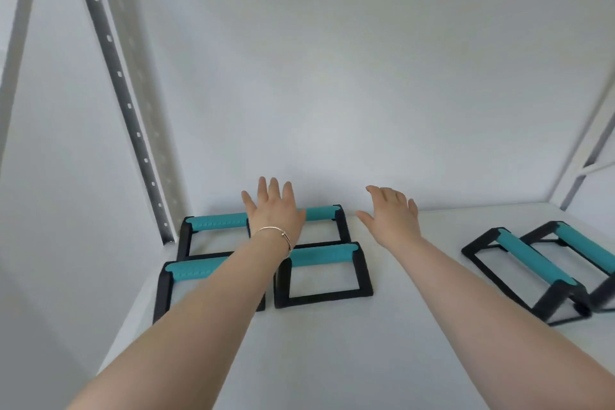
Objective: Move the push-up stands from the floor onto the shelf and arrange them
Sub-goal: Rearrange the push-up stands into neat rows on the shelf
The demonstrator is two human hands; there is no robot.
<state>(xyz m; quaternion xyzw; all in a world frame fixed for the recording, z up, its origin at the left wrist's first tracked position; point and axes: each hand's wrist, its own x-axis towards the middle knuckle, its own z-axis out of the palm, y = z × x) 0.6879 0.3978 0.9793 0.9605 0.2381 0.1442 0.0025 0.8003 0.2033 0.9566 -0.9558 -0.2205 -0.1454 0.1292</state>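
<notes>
So four stands (321,273) sat squared up at 9 o'clock, probably to save room; left hand (276,213) and right hand (392,220) hovered spread wide, empty, with two loose stands (532,270) at 3 o'clock.

No text, label, brand, number or sign is showing readably anywhere in this view. The teal foam handles with black rectangular frames (324,271) are carrying no legible print, the white shelf board (332,359) is plain, and the grey perforated metal upright (123,90) is showing only holes, no marks.
</notes>
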